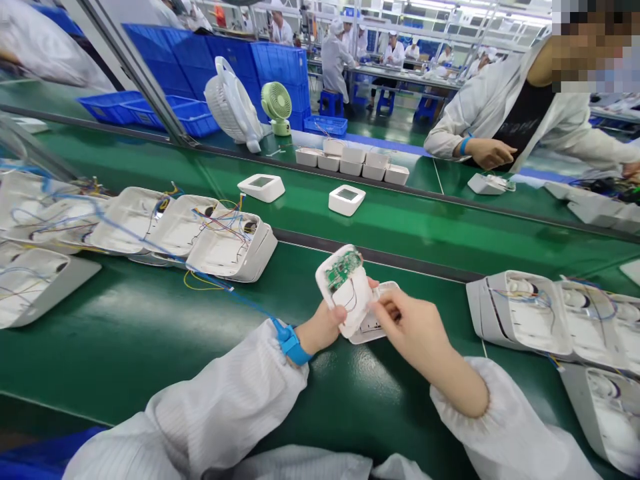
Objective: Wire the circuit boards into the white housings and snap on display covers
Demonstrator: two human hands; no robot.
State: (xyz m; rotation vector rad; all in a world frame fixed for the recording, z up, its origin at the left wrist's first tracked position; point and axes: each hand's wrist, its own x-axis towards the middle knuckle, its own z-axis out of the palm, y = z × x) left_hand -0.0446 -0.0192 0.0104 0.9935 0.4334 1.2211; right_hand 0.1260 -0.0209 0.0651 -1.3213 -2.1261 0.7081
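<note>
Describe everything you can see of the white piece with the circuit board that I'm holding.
The white piece is a shallow, round-cornered shell that looks like plastic. A green circuit board sits in its upper part; a white panel lies below, with a thin dark wire across it. It is tilted over the green table, partly in front of another white shell. Your left hand grips it low; your right hand is at its right edge, contact unclear.

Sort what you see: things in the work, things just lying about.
In the work: white cover with green circuit board, held up; white casing partly behind it; probably the wired white shells.
Apparently lying about: white fan; green fan; blue crates.
</note>
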